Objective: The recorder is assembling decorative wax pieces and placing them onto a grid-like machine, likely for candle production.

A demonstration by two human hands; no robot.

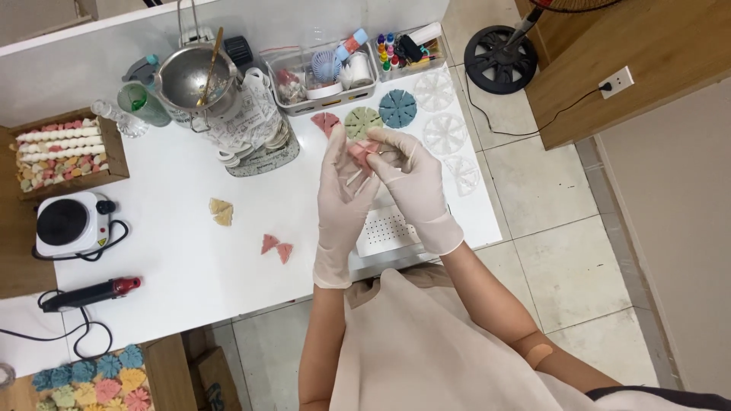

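Holding a pink wedge-shaped piece [360,154] between them, the gloved left hand [344,199] and gloved right hand [411,181] meet above the white desk [175,228]; both pinch it with their fingertips, just in front of a green segmented disc [362,122] and a blue one [397,108]. A thin white stick pokes out below the piece. Two pink wedges [277,247] lie on the desk to the left, yellow ones [221,211] farther back. A metal pot [193,78] stands near the rear edge.
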